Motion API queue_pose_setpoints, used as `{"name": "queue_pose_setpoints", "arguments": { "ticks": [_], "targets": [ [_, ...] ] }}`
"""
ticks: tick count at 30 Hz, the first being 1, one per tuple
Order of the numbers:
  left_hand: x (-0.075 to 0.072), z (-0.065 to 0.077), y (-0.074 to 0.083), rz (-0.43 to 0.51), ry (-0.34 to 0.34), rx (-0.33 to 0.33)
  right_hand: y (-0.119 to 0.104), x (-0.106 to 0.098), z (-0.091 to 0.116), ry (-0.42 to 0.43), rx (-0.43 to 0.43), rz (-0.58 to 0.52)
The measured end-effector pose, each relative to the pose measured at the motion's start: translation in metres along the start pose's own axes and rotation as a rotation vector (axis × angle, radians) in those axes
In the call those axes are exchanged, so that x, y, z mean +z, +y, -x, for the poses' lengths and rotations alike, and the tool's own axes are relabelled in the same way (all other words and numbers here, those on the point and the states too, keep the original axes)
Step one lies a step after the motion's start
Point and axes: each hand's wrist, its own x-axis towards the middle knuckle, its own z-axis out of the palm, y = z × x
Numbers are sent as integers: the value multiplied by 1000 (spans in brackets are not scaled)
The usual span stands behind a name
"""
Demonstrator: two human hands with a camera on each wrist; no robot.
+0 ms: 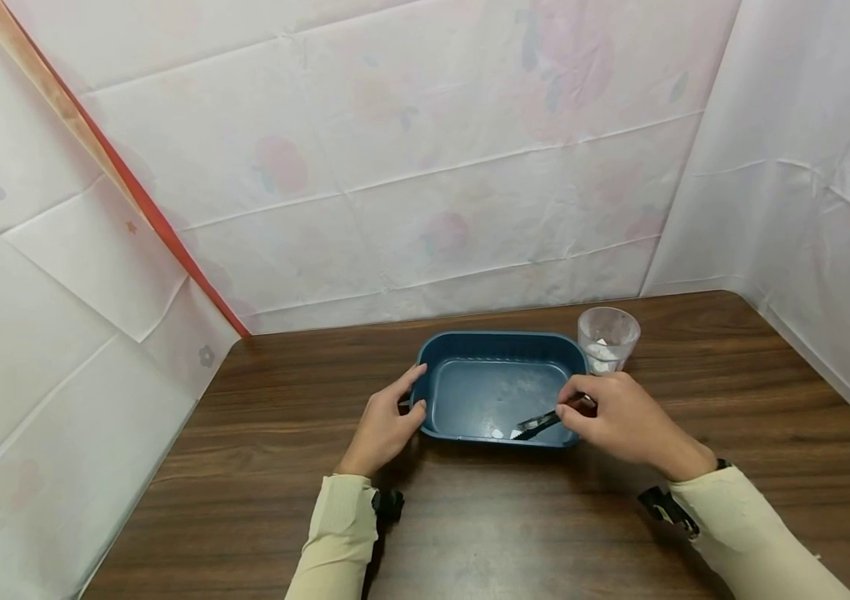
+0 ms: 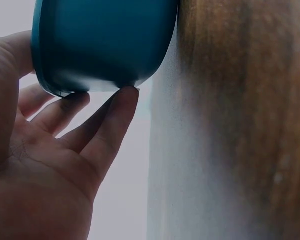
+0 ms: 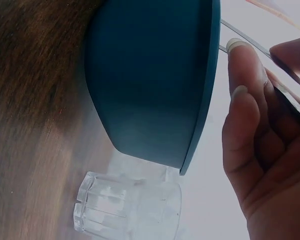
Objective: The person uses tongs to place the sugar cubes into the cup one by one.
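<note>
A dark blue rectangular basin (image 1: 500,387) sits on the wooden table. At its left end my left hand (image 1: 387,423) holds the rim, and the left wrist view shows fingertips (image 2: 124,97) against the outer wall. Over the right end, my right hand (image 1: 616,417) pinches small metal tongs (image 1: 539,423) between thumb and fingers. The tongs slant down into the basin, their dark tips beside a small white piece (image 1: 515,434) near the front wall. Another white piece (image 1: 497,433) lies just left of it. In the right wrist view the tongs' arms (image 3: 250,39) stand slightly apart.
Right behind the basin's right end stands a clear glass (image 1: 609,337) with white pieces inside. The wooden table (image 1: 470,533) extends toward me and to both sides. White patterned sheets (image 1: 432,167) hang behind and beside the table.
</note>
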Motion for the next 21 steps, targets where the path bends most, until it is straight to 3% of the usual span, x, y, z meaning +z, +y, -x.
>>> {"name": "queue_pose_setpoints", "arguments": {
  "ticks": [21],
  "targets": [
    [-1,1,-1,-10,-1,1,-1,1,0,5,-48,75]
  ]
}}
